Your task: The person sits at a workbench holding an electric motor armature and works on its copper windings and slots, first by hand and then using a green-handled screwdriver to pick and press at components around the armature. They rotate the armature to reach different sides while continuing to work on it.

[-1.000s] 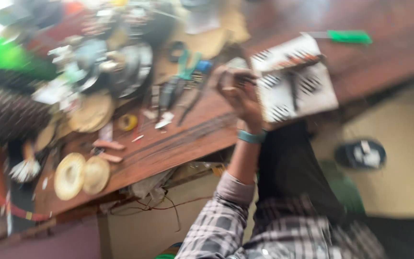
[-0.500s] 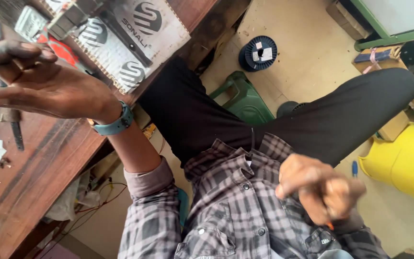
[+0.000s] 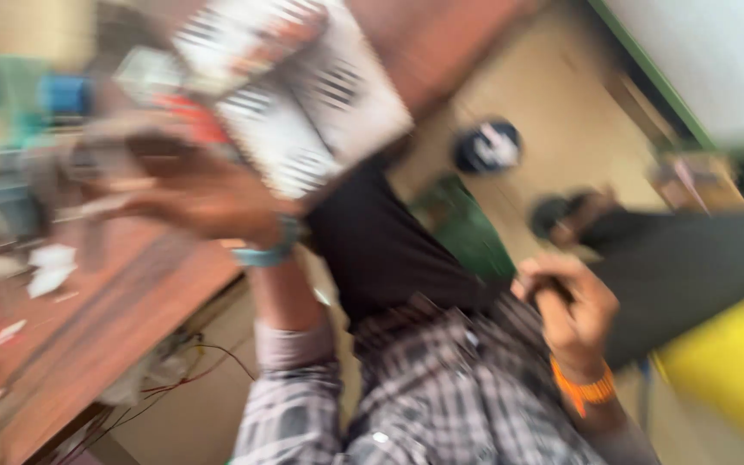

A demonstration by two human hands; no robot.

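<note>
the left hand [image 3: 204,194] reaches out flat over the reddish-brown wooden table [image 3: 88,327], fingers spread, holding nothing visible through the blur. the right hand [image 3: 574,306] is curled shut above the lap, its contents unclear.

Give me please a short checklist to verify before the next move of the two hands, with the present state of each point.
1. Picture sharp enough to judge the hands: not ok, strong motion blur.
2. Left hand over the wooden table, near the grey slotted box: ok.
3. Left hand holding something: cannot tell, the fingers are smeared.
4. Right hand away from the table, above the lap: ok.
5. Right hand closed on a small dark thing: cannot tell what it is.
6. Table edge free of hanging items: not ok, loose wires hang below it.
</note>
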